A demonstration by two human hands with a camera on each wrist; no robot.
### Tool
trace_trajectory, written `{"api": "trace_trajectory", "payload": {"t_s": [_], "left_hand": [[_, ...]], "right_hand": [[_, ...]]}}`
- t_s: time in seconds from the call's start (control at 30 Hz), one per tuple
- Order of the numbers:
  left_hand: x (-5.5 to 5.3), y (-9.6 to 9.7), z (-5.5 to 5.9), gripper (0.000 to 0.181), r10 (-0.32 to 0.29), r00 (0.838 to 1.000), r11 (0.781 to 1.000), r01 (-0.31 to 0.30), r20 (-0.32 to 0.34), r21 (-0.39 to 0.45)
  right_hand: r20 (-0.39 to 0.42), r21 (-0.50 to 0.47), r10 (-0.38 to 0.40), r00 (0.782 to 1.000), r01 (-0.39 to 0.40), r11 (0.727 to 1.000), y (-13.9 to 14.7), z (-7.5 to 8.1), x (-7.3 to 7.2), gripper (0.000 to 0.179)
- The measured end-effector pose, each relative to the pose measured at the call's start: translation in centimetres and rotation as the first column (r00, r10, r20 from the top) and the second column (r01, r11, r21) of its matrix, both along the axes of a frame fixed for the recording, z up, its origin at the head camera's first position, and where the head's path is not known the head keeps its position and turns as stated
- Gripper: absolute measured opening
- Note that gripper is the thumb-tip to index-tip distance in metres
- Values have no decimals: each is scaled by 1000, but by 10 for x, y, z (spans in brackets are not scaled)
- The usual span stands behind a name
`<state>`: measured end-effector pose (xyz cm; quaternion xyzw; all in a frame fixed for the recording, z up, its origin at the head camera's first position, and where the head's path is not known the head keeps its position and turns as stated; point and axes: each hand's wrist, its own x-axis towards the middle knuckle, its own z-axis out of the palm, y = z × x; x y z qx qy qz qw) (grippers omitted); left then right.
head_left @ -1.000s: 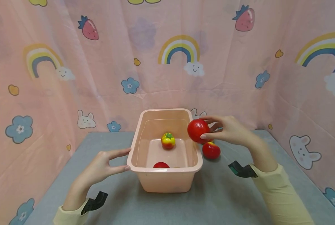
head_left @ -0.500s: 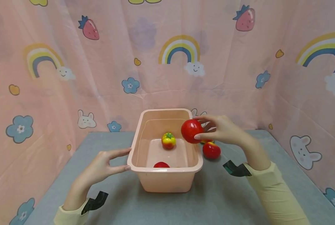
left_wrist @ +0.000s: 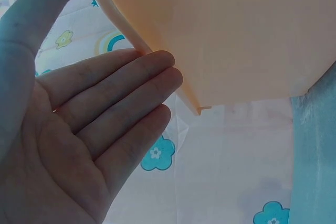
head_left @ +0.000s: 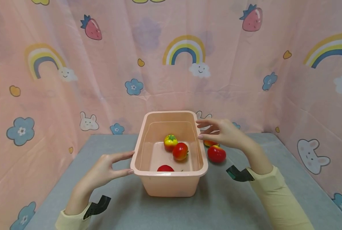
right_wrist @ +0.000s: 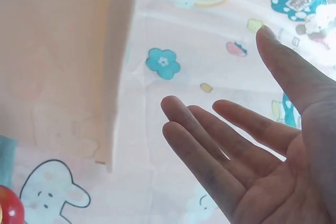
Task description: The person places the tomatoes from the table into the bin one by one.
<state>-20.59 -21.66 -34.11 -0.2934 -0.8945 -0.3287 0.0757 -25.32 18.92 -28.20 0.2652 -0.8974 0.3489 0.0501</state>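
Note:
A peach plastic basin (head_left: pixel 171 183) stands on the grey table, with several red and yellow toy fruits inside. Among them are a red and yellow one with a green star-shaped top (head_left: pixel 170 142), a red one with a small stem (head_left: pixel 180 151) and another red one (head_left: pixel 165 168) partly hidden by the near wall. My left hand (head_left: pixel 107 169) touches the basin's left rim with its fingertips, fingers nearly straight, as the left wrist view shows. At the right rim my right hand (head_left: pixel 221 131) holds nothing; its fingers (right_wrist: pixel 191 156) are spread and relaxed in the right wrist view.
Right of the basin a red fruit (head_left: pixel 216 154) lies on the grey table (head_left: pixel 234 198). Behind it a red-yellow fruit (head_left: pixel 210 143) is partly covered by the right hand. A pink patterned curtain (head_left: pixel 107 64) hangs behind and at both sides.
My right hand moved left to over the basin's right rim and let go of the red fruit, which now lies inside against the green-topped one. My left hand stays at the left rim.

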Motion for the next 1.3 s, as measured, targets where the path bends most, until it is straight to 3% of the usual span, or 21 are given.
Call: {"api": "trace_trajectory", "payload": {"t_s": [0.27, 0.57, 1.3], "left_hand": [[1, 0, 1, 59, 2, 1000, 1000, -2, 8, 4], [2, 0, 2, 58, 7, 1000, 1000, -7, 10, 5], [2, 2, 1, 56, 7, 1000, 1000, -7, -8, -3]], "right_hand": [[30, -24, -12, 999, 13, 1000, 13, -12, -5, 53], [95, 2, -79, 992, 79, 997, 25, -27, -12, 56], [121, 91, -166, 979, 155, 984, 55, -67, -34, 61]]}}
